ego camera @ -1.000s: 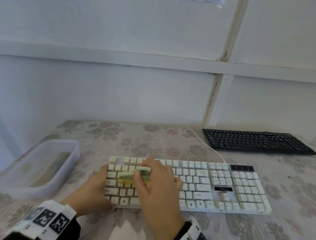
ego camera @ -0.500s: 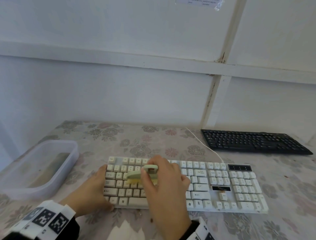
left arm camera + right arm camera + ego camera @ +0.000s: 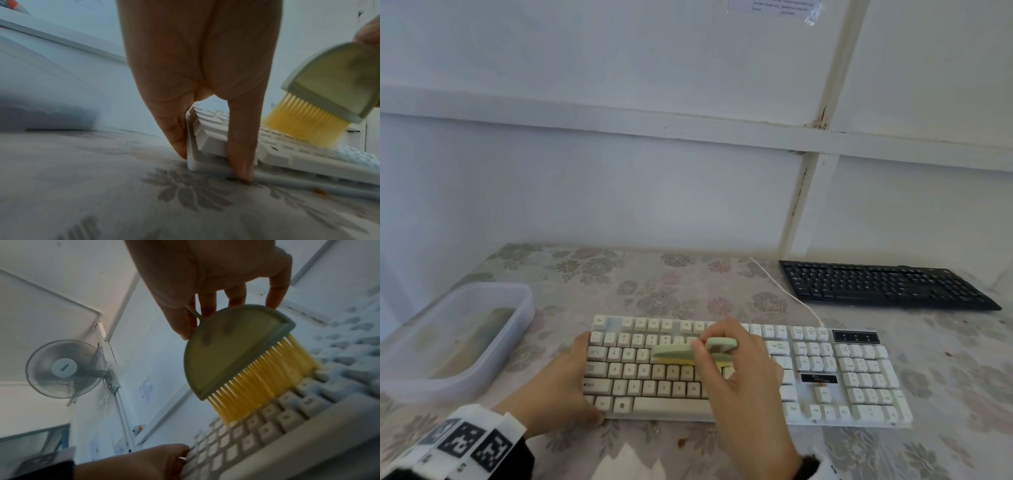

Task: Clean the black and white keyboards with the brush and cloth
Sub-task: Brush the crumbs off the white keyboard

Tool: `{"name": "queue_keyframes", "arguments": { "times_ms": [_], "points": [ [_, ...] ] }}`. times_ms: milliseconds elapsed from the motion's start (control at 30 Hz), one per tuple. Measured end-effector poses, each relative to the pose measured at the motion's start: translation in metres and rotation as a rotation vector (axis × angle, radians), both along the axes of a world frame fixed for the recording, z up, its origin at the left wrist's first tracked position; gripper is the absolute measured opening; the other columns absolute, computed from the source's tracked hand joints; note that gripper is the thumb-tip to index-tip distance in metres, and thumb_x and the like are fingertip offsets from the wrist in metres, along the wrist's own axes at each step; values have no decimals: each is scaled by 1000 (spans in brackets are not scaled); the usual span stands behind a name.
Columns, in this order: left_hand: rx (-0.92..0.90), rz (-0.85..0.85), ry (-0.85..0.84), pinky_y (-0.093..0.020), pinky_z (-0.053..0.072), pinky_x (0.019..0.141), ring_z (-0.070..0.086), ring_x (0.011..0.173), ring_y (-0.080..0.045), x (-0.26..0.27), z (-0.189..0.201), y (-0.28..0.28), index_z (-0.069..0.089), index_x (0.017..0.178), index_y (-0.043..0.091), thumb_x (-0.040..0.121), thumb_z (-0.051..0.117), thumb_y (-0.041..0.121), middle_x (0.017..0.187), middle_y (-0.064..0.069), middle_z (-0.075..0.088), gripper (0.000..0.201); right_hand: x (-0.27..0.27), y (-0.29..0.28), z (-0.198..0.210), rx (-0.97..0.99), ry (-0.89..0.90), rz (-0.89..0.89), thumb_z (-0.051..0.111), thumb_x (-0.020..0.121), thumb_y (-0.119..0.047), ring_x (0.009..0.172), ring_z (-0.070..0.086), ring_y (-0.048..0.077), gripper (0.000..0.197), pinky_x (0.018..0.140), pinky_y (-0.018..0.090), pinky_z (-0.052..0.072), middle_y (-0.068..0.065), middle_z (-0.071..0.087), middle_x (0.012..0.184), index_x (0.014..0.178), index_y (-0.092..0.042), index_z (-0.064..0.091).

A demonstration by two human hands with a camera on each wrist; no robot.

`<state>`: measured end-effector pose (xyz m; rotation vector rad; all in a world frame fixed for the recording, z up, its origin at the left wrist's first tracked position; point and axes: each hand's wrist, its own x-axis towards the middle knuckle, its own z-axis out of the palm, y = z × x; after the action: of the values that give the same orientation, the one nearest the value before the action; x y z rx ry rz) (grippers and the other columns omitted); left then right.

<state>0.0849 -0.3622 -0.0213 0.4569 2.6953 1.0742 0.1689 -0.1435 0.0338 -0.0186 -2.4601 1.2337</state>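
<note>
The white keyboard (image 3: 825,377) lies on the flowered table in front of me. My right hand (image 3: 717,342) pinches a pale green brush (image 3: 678,353) with yellow bristles and holds it on the letter keys left of centre. In the right wrist view the brush (image 3: 230,350) leans with its bristles bent on the keys (image 3: 287,426). My left hand (image 3: 578,377) braces the keyboard's left front corner, with straight fingers (image 3: 176,138) on its end and the thumb at the front edge. The black keyboard (image 3: 876,284) lies at the back right, untouched.
A translucent plastic tub (image 3: 448,335) with something greenish inside stands at the left. A white cable (image 3: 784,291) runs from the white keyboard toward the wall. A white pointed piece (image 3: 626,466) shows at the near edge. Small brown crumbs (image 3: 681,442) lie before the keyboard.
My right hand has carried the brush to the right along the letter rows, from the left end toward the centre. The left hand stays at the keyboard's left corner.
</note>
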Motion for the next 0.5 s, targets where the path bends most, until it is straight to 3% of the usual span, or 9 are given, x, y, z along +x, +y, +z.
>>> {"name": "queue_keyframes", "arguments": {
  "times_ms": [100, 167, 300, 367, 433, 500],
  "points": [
    [1, 9, -1, -21, 42, 99, 50, 113, -1, -1, -1, 0, 28, 128, 37, 56, 80, 33, 123, 19, 48, 89, -2, 14, -4, 82, -36, -90, 51, 91, -42, 91, 47, -1, 17, 93, 34, 29, -15, 57, 82, 76, -37, 45],
    [-2, 9, -2, -21, 42, 98, 50, 112, -1, 0, -1, 0, 29, 127, 37, 53, 79, 36, 122, 19, 47, 89, -2, 17, -1, 94, -15, -107, 54, 91, -37, 91, 47, -1, 20, 89, 30, 23, -14, 57, 79, 74, -37, 44],
    [-14, 15, -14, -21, 44, 95, 51, 110, -2, 1, 0, 0, 27, 127, 36, 47, 74, 33, 119, 17, 49, 93, 3, 10, 7, -78, 17, -3, 46, 78, -56, 82, 53, 6, 18, 90, 50, 42, -17, 58, 89, 79, -39, 50],
    [-16, 12, -19, -22, 45, 95, 51, 109, -2, 0, 0, 0, 28, 126, 35, 45, 72, 37, 119, 17, 49, 93, 2, 17, 3, -33, 6, -42, 50, 82, -49, 84, 53, 4, 11, 92, 49, 42, -19, 57, 91, 79, -38, 49],
    [-17, 14, -29, -25, 46, 96, 51, 110, -1, 0, -1, -1, 28, 127, 35, 44, 72, 38, 120, 17, 49, 94, 0, 28, 0, 49, -16, -108, 54, 87, -38, 84, 51, 1, 16, 95, 47, 37, -14, 59, 77, 73, -35, 47],
    [-16, 14, -34, -26, 45, 98, 51, 111, -1, 0, -2, -1, 27, 128, 36, 45, 73, 38, 121, 18, 48, 95, 0, 33, 3, 38, 6, -110, 56, 87, -36, 83, 50, 2, 17, 93, 43, 37, -13, 58, 75, 72, -34, 47]
  ]
}}
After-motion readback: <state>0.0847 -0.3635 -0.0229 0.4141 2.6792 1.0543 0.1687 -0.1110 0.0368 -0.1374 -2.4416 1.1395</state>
